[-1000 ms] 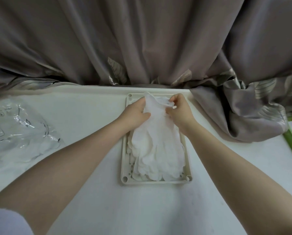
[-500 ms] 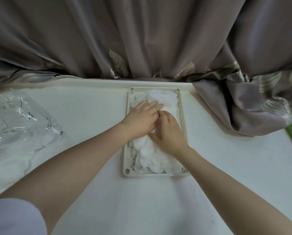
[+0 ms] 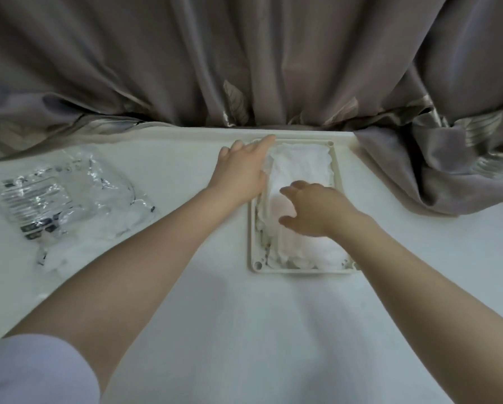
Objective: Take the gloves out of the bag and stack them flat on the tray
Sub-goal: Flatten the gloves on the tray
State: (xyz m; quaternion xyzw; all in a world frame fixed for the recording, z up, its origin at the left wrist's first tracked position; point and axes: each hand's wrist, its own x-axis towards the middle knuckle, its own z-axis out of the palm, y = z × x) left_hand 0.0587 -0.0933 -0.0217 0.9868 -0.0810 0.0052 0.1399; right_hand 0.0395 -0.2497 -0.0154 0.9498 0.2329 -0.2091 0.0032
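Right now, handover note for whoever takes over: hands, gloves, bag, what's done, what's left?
Left hand: open, fingers straight, at the tray's left rim, holding nothing.
Right hand: open, relaxed, over the glove stack, holding nothing.
Done: white gloves lie stacked in the tray.
Bag: on the table at far left, white gloves visible inside.
Left: take out the rest and stack them flat.

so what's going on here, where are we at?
A person is stacking white gloves on a cream tray on a white table. The left hand lies open over the tray's left rim; the right hand hovers open over the pile, holding nothing. The pile lies fairly flat. The clear bag sits far left, with some white gloves apparently still in it.
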